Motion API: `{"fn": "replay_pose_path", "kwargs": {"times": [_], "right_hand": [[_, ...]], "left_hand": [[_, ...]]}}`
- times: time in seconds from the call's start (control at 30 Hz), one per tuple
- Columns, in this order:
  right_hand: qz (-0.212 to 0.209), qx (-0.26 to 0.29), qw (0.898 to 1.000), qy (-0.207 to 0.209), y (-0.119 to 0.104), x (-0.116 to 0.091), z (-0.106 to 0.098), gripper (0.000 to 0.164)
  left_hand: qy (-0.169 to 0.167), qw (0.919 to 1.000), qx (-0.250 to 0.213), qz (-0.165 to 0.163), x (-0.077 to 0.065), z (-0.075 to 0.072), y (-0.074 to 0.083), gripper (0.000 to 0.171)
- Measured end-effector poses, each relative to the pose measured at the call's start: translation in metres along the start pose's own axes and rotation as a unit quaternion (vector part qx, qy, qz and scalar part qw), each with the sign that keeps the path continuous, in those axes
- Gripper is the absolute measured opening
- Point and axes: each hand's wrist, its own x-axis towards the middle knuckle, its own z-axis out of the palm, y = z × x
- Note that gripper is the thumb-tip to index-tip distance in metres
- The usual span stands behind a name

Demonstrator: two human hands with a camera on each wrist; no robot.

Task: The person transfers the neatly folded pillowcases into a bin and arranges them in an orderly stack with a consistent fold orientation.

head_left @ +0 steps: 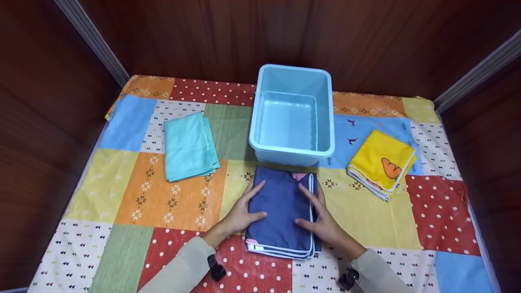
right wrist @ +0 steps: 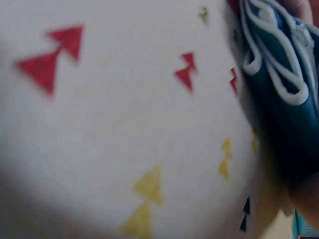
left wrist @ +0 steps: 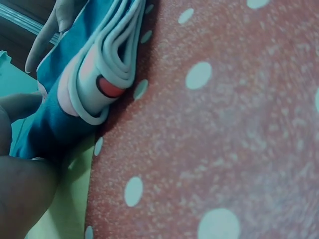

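Head view puts the folded navy cloth (head_left: 281,211) on the patchwork-covered desk (head_left: 374,224), right in front of the person and just on the near side of the blue basin (head_left: 291,151); whether its far edge touches the basin is hard to tell. The step in hand seems to be steadying or squaring this stack of layers between both hands, with the folding looking largely done. Lifting it from here would call for fingers worked under both sides, thumbs on top, and an even raise so that the loose white-bordered layers along the near edge do not slip apart. The left hand (head_left: 240,215) lies on the left side of the cloth, thumb and forefinger spread wide over the top. The right hand (head_left: 325,224) mirrors it on the right, thumb and forefinger well apart on the top face, another finger straight along the side. Both look relaxed, the visible fingers nearly straight, touching the cloth without a clear pinch; whether any fingertips reach beneath it cannot be told. Both wrist views show the stacked, rounded folds close up, the cloth resting on the desk. Well apart to either side lie two other folded pieces: a teal cloth (head_left: 188,148) to the left and a yellow cloth (head_left: 376,162) to the right.
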Motion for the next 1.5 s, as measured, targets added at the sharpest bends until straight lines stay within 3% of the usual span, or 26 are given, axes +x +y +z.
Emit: {"fn": "replay_pose_path", "kwargs": {"times": [0.13,0.43,0.73,0.93,1.27,1.5], "right_hand": [[-0.01,-0.006,1.0,-0.023,0.004,-0.002,0.0,0.086],[0.028,0.007,0.999,-0.034,0.006,-0.001,-0.002,0.074],[0.049,0.047,0.997,-0.026,0.005,0.0,-0.003,0.072],[0.068,0.049,0.996,-0.029,0.0,0.001,-0.006,0.072],[0.098,0.063,0.992,-0.037,-0.011,0.0,-0.008,0.071],[0.093,0.064,0.993,-0.034,-0.016,0.002,-0.01,0.073]], "left_hand": [[-0.013,0.9995,0.026,-0.012,-0.002,0.0,-0.002,0.082],[-0.05,0.9976,0.042,-0.025,0.0,-0.003,-0.001,0.08],[-0.034,0.9987,0.029,-0.023,0.002,-0.001,0.003,0.079],[-0.028,0.9986,0.028,-0.034,0.002,0.0,0.008,0.077],[-0.022,0.9992,0.02,-0.027,0.0,0.001,0.016,0.073],[-0.017,0.9996,-0.004,-0.021,0.0,0.001,0.024,0.071]]}}
